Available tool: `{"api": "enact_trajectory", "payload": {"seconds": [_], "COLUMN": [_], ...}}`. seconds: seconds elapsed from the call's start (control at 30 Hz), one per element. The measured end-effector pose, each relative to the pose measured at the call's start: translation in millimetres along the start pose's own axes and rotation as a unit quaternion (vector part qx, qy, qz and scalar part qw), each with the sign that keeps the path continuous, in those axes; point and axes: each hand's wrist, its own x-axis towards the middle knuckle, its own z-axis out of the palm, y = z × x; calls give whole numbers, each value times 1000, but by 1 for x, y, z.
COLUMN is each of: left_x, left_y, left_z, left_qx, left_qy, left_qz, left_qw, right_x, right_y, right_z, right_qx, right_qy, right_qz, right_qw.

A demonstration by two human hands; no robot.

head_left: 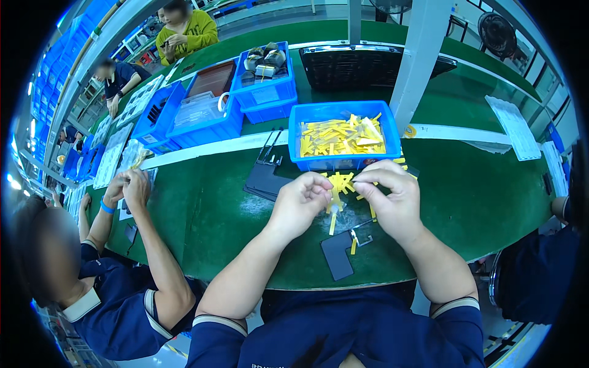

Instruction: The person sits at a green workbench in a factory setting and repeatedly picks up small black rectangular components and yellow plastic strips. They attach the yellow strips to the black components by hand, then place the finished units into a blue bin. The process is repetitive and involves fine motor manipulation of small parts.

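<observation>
Over the small pile of yellow strips (pixel 341 182) on the green bench, my left hand (pixel 300 205) is closed, thumb and fingers pinched together. Across from it my right hand (pixel 396 199) also pinches, with a tiny dark bit at its fingertips. What either hand holds is too small to make out. Below them lies a dark grey L-shaped plate (pixel 337 255) with a metal bracket (pixel 363 239) at its upper end and a yellow strip (pixel 354 247) hanging by it. More dark L-shaped plates (pixel 265 181) lie stacked beyond my left hand.
A blue bin (pixel 340 163) full of yellow strips stands just beyond my hands. Further blue bins (pixel 202 130) stand at the back left. A white post (pixel 419 67) rises behind the right side. At my left a co-worker's hands (pixel 132 189) work at the same green bench (pixel 208 227).
</observation>
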Motion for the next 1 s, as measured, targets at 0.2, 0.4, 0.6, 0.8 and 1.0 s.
{"api": "enact_trajectory", "payload": {"seconds": [0.2, 0.4, 0.6, 0.8, 1.0], "left_x": [-12, -52, -41, -12, -15], "left_y": [11, 39, 27, 14, 10], "left_z": [16, 40, 26, 11, 13], "left_qx": [437, 554, 452, 125, -110], "left_qy": [48, -156, -156, -3, -51], "left_qz": [190, 147, 159, 65, 34], "left_qw": [878, 805, 864, 990, 992], "right_x": [0, 3, 1, -2, 1], "right_y": [-2, -2, -5, -1, 0], "right_z": [-4, -3, -4, -2, 1], "right_qx": [-7, -12, 6, -6, -8], "right_qy": [-15, -8, 4, -21, -26], "right_qz": [35, -17, -19, -36, -19], "right_qw": [999, 1000, 1000, 999, 999]}}
